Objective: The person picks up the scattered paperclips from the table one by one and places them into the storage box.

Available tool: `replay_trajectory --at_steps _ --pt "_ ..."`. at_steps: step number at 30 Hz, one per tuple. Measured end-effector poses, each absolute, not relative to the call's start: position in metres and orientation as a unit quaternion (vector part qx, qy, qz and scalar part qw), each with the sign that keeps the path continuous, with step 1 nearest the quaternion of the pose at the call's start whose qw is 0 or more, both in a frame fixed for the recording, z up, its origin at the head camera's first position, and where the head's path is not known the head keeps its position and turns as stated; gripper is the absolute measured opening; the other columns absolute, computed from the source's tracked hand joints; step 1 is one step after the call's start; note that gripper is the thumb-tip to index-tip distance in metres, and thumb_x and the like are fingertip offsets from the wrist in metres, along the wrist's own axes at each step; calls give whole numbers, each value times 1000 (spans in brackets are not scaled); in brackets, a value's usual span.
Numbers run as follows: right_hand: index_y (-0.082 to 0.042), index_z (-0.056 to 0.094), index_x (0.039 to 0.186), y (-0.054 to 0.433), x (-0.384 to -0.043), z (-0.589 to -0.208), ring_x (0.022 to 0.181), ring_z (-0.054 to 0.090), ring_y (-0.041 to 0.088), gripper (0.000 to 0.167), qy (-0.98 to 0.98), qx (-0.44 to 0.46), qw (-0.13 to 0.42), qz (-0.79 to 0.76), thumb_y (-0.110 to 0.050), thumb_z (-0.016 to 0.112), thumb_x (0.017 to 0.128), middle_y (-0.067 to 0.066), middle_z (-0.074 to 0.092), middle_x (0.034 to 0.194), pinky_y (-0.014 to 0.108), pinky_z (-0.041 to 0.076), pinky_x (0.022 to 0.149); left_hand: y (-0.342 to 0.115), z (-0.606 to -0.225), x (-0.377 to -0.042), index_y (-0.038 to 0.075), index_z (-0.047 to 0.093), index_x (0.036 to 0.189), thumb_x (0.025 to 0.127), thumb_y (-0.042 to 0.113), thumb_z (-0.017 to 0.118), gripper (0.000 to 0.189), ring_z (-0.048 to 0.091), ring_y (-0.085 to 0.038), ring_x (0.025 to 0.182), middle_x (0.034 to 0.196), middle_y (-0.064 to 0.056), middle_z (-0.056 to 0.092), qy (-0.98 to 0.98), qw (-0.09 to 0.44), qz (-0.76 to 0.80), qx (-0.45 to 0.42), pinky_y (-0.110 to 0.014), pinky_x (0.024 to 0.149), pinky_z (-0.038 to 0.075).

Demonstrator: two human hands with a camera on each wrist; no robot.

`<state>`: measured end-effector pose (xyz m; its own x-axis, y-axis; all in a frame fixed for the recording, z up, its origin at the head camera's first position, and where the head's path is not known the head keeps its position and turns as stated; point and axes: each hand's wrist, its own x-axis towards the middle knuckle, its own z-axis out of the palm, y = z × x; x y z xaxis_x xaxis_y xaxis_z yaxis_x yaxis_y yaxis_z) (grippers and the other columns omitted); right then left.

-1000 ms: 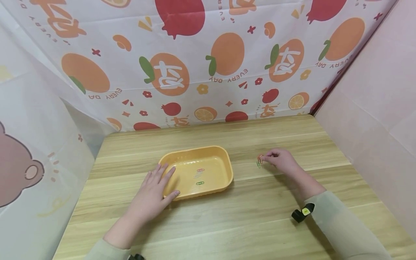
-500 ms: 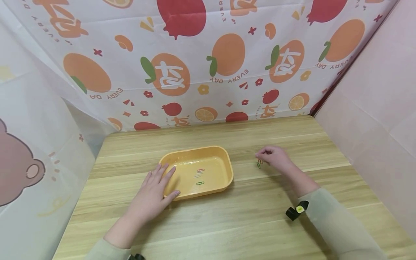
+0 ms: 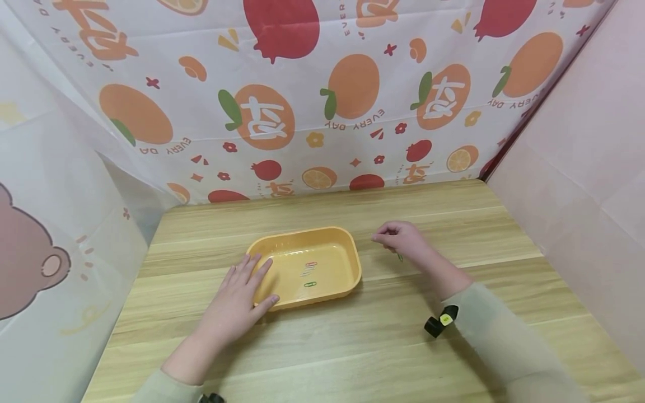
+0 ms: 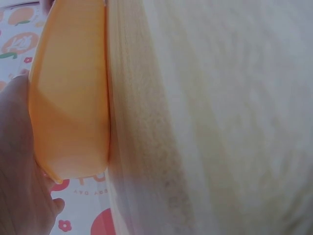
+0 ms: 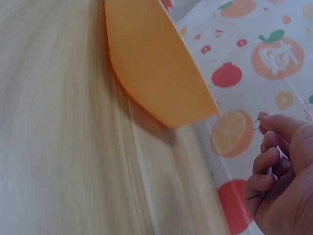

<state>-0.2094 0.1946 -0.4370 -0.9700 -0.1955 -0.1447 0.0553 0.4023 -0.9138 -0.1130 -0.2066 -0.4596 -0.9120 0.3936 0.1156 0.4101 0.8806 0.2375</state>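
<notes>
Right wrist, hand half-hiding clip, tray cropped

Head view: from above, facing forward and down over table to backdrop. Left and right wrist views: low, rolled sideways, near the tray. All three share tray, table and backdrop.
</notes>
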Motion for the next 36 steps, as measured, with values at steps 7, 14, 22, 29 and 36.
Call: replay_trajectory --at_steps 7,14,22,29,36 --pt "-11 73 92 163 -214 -434 62 49 16 22 821 -77 132 -550 -32 76 88 5 57 71 29 42 55 -207 -460 -113 20 21 160 97 59 51 80 8 -37 151 164 -14 17 -969 31 -131 -206 -60 119 13" --pt "-16 75 91 131 -214 -430 64 51 18 17 818 -107 152 -545 -33 77 88 20 63 84 29 43 54 -208 -461 -114 20 21 160 96 59 52 80 8 -37 151 164 -15 17 -969 28 -133 -205 -60 119 13" --pt "-16 74 87 101 -214 -428 63 51 16 18 822 -153 162 -524 -34 77 87 6 61 74 29 45 55 -208 -461 -115 21 20 160 96 59 52 81 8 -37 151 164 -14 17 -969 31 -131 -206 -60 119 13" --pt "-18 73 85 86 -213 -431 68 56 18 13 837 -175 164 -492 -30 76 88 1 62 74 26 46 56 -208 -461 -114 21 22 159 95 59 54 81 8 -36 151 164 -13 17 -969 31 -134 -204 -60 119 13" --pt "-16 75 81 68 -212 -434 69 58 12 13 875 -209 166 -404 -27 77 88 -3 66 75 27 48 59 -207 -462 -115 21 22 159 95 60 52 81 8 -37 151 164 -13 17 -968 33 -135 -207 -60 119 13"
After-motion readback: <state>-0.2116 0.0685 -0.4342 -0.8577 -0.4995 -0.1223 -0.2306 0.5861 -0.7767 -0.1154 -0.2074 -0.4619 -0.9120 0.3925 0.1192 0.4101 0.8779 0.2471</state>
